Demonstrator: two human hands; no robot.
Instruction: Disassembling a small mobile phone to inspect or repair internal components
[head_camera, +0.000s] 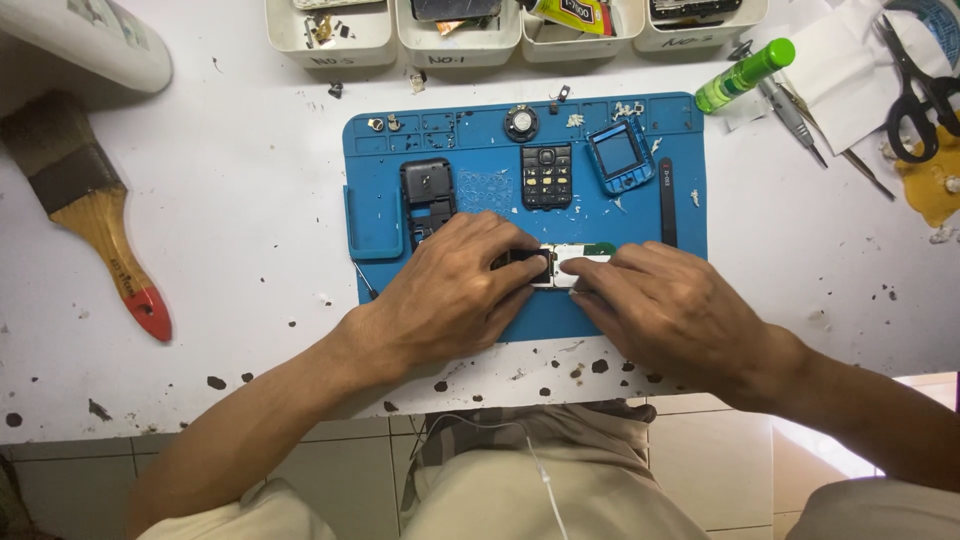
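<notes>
Both hands meet at the near edge of the blue work mat. Left hand and right hand, fingers curled, pinch a small phone circuit board between them. Farther off lie a black keypad and, far right, a green tube.

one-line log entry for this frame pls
left hand: holds circuit board | right hand: holds same board | on blue mat | keypad, black shell behind
</notes>
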